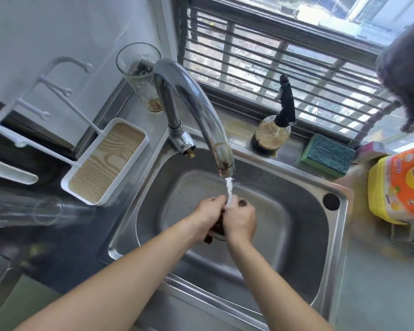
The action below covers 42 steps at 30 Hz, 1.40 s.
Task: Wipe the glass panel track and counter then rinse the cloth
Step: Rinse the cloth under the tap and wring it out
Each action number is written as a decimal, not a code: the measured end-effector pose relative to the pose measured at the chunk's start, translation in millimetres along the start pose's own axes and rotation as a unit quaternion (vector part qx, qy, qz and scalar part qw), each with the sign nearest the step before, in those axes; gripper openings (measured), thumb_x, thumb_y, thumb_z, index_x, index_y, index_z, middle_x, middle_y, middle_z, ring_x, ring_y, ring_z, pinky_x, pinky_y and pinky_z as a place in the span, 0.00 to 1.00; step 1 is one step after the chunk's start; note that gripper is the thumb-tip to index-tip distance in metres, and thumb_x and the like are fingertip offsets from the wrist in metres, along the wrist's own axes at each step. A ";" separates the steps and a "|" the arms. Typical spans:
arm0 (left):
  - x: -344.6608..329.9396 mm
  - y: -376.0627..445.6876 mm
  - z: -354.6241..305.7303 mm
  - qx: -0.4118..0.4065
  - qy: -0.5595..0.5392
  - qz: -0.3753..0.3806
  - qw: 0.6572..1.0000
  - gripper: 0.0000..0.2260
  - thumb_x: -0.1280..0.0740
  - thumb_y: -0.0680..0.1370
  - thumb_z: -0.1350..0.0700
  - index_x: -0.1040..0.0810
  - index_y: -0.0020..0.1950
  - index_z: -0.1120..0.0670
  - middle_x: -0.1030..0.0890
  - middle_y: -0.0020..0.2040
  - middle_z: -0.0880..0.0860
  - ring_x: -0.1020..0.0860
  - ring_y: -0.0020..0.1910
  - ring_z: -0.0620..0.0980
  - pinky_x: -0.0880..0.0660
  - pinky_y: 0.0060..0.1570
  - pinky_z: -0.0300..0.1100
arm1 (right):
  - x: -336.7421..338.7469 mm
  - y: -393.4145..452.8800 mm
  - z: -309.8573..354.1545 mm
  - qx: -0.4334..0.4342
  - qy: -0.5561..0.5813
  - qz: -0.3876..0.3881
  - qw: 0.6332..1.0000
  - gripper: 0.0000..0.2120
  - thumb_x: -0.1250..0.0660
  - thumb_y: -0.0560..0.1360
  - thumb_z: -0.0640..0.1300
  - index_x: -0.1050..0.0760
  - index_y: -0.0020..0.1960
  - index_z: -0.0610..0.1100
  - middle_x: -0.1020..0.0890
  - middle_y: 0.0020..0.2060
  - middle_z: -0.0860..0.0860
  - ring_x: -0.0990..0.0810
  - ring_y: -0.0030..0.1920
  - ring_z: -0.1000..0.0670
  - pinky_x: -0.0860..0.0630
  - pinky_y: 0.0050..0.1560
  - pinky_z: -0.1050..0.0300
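Both my hands are over the middle of the steel sink [304,237], pressed together around a small dark brown cloth [217,229]. My left hand [207,217] grips its left side and my right hand [240,220] grips its right side. Most of the cloth is hidden between my palms; dark bits show at the top and bottom. Water [229,192] runs from the curved chrome tap [201,111] straight onto the cloth and my fingers. The window track [249,103] runs along the back of the counter.
A dark spray bottle [276,130] and a green sponge [328,155] sit behind the sink. A yellow-orange detergent pack [399,187] stands at right. A white tray with a wood-look base [105,161], a tall glass [141,75] and a white rack [41,111] are at left. A grey cloth [406,75] hangs upper right.
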<state>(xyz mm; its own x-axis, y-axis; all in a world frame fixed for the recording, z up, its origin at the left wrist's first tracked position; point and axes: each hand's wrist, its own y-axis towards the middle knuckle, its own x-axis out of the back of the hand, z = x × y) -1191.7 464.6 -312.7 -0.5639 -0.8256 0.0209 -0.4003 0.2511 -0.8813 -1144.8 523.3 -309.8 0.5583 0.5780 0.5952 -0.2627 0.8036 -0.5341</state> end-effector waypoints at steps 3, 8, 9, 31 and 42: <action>0.4 0.3 -0.7 -0.007 0.053 0.040 0.998 0.17 0.39 0.81 0.45 0.26 0.36 0.51 0.26 0.23 0.47 0.30 0.21 0.47 0.35 0.25 0.32 | 4.1 8.6 4.4 -0.040 0.034 -0.018 0.998 0.18 0.39 0.78 0.52 0.21 0.38 0.41 0.15 0.42 0.40 0.19 0.48 0.36 0.25 0.49 0.47; 19.7 11.9 -2.7 0.004 -0.042 -0.020 0.999 0.16 0.37 0.81 0.47 0.20 0.42 0.56 0.18 0.32 0.53 0.20 0.30 0.51 0.25 0.34 0.37 | -3.7 -42.0 0.1 0.114 0.016 0.043 0.992 0.14 0.34 0.77 0.48 0.28 0.35 0.45 0.19 0.34 0.46 0.23 0.41 0.41 0.35 0.41 0.52; 20.9 5.7 0.3 0.004 -0.034 0.014 0.999 0.18 0.39 0.83 0.46 0.22 0.40 0.55 0.21 0.27 0.50 0.23 0.24 0.48 0.29 0.27 0.33 | -2.9 -34.5 1.4 0.108 -0.005 0.037 0.993 0.14 0.34 0.77 0.49 0.28 0.35 0.44 0.18 0.35 0.45 0.22 0.42 0.39 0.35 0.41 0.51; 11.0 18.1 7.7 -0.050 0.036 -0.061 0.996 0.20 0.43 0.83 0.44 0.17 0.54 0.56 0.15 0.51 0.60 0.18 0.46 0.56 0.20 0.44 0.48 | -1.1 -30.8 -13.8 0.076 0.003 0.097 0.992 0.18 0.39 0.78 0.60 0.24 0.47 0.45 0.16 0.44 0.44 0.18 0.49 0.38 0.22 0.48 0.47; 12.0 5.8 2.4 -0.053 -0.025 -0.030 0.998 0.11 0.35 0.70 0.46 0.19 0.34 0.51 0.22 0.31 0.53 0.26 0.31 0.52 0.29 0.36 0.45 | 4.8 -36.5 1.8 0.154 -0.088 -0.025 0.984 0.20 0.44 0.77 0.55 0.20 0.46 0.42 0.15 0.44 0.37 0.19 0.48 0.34 0.25 0.47 0.45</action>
<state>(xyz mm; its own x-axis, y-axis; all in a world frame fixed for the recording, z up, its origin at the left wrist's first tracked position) -1199.0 455.0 -318.7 -0.5007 -0.8643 0.0467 -0.5082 0.2499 -0.8242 -1133.9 497.0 -286.4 0.4382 0.5310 0.7253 -0.4795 0.8206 -0.3110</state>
